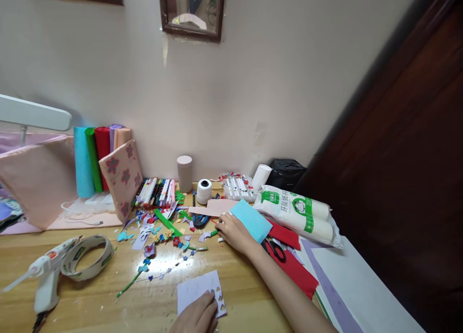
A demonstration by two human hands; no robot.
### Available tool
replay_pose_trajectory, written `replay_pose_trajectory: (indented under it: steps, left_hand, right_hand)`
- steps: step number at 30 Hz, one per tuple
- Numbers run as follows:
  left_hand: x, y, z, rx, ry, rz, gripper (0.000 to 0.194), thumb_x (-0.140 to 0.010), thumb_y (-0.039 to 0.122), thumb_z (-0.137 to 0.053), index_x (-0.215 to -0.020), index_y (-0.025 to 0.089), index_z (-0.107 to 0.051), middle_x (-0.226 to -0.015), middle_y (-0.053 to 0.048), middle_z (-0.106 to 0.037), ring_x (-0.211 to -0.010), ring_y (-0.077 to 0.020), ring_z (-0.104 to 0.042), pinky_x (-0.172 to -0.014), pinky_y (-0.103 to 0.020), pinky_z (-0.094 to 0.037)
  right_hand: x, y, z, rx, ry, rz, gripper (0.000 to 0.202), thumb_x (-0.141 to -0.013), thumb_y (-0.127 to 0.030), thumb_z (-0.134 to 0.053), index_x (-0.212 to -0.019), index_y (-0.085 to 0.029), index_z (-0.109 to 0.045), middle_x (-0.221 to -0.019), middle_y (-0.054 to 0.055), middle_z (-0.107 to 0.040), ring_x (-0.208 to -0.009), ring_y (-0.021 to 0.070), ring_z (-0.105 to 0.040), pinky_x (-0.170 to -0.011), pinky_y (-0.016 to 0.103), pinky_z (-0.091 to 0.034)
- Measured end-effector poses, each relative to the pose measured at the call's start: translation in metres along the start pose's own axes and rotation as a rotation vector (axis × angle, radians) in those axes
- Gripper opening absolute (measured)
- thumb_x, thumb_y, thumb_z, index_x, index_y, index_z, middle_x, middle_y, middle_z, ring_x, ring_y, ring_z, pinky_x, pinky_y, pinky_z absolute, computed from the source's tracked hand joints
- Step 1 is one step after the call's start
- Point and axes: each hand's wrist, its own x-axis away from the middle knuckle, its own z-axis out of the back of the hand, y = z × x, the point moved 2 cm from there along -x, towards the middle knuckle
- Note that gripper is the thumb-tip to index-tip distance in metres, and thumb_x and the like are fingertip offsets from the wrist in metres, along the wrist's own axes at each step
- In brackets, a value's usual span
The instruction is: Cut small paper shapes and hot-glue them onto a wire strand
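My left hand [197, 314] lies at the bottom edge, fingers stretched flat over a lavender sheet [193, 287]. Small shapes are cut out along the sheet's right side. Farther up, my right hand [233, 230] reaches across to the craft scraps, its fingers bent down and close together. What its fingertips hold, if anything, is hidden. A light blue sheet [251, 220] lies right behind that hand. Just left of its fingers is the end of a green stick [214, 232]. Black-handled scissors [277, 251] rest on red sheets [298, 273] beside the right forearm.
At left are a hot glue gun [48, 272] and a tape roll [88, 258]. Coloured scraps [168, 234] lie mid-table before several markers [157, 192]. A white jar [204, 192] and bagged paper cups [296, 210] stand along the back. Rolled sheets [85, 161] rise behind.
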Motion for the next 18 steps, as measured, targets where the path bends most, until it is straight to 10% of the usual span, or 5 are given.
replay_pose_trajectory:
  steps: [12,18]
  left_hand:
    - [-0.006,0.007,0.015,0.176,-0.069,0.273,0.024,-0.090,0.030,-0.045,-0.105,0.020,-0.060,-0.104,-0.007,-0.069,-0.091,-0.0186,-0.067,-0.076,-0.026,-0.056]
    - [-0.013,0.003,0.038,0.753,-0.200,0.780,0.035,-0.093,0.038,-0.032,-0.097,0.020,-0.061,-0.098,-0.008,-0.066,-0.095,-0.0188,-0.060,-0.084,-0.029,-0.047]
  right_hand:
    - [0.009,0.002,0.024,-0.225,0.241,-0.073,0.012,-0.083,-0.014,-0.054,-0.093,-0.018,-0.060,-0.089,0.006,-0.054,-0.085,0.0198,-0.052,-0.073,0.031,-0.044]
    - [0.026,-0.034,0.053,-0.464,0.493,0.053,0.012,-0.085,-0.016,-0.053,-0.095,-0.020,-0.058,-0.084,0.005,-0.055,-0.076,0.0161,-0.054,-0.066,0.027,-0.045]
